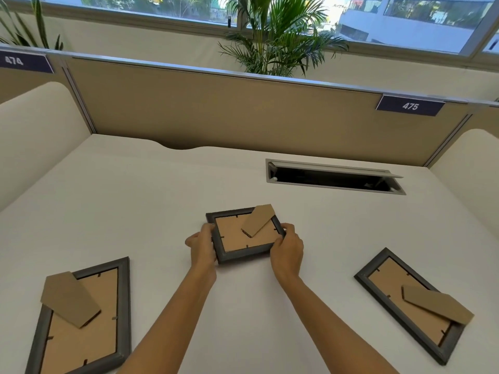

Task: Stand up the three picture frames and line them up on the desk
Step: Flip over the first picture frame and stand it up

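Note:
Three dark grey picture frames lie face down on the white desk [162, 201], their brown cardboard backs and easel stands showing. The middle frame [237, 238] sits between my hands: my left hand [201, 245] grips its left edge and my right hand [287, 247] grips its right edge. Its stand flap points up and away from me. The left frame [81, 333] lies flat near the front left. Over at the front right, turned at an angle, rests the right frame [399, 303]. Neither of those two is touched.
An open cable tray slot [334, 178] is cut into the desk behind the middle frame. A beige partition panel [216, 109] closes the back, with curved white side screens left and right. A palm plant [278, 36] stands behind the partition below the window.

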A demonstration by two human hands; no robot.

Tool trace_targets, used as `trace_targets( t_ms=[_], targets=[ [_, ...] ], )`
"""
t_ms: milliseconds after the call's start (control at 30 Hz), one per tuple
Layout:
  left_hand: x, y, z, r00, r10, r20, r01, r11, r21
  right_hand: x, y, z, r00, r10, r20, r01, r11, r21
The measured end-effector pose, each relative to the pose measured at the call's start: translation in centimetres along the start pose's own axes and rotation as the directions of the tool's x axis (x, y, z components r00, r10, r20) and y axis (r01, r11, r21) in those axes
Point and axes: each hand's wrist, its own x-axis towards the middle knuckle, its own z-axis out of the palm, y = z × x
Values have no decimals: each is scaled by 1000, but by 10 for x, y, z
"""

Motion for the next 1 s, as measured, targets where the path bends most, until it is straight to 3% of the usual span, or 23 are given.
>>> trace_targets(
  t_ms=[367,567,667,833,1000],
  targets=[
    [-17,34,23,967,159,200,-185,976,118,-36,-4,7,982,-81,171,63,992,107],
    [-35,33,35,922,158,354,-190,980,58,-37,-16,3,985,-171,-13,168,944,286],
    [-33,34,35,919,197,342,-236,969,77,-33,-15,-4,986,-156,-50,164,914,371],
    [-12,25,22,931,279,235,-341,895,288,-21,-4,-19,989,-104,109,28,837,546],
    [12,13,11,961,186,206,-259,867,425,-7,5,-28,957,-81,279,-114,779,617]
  ],
)
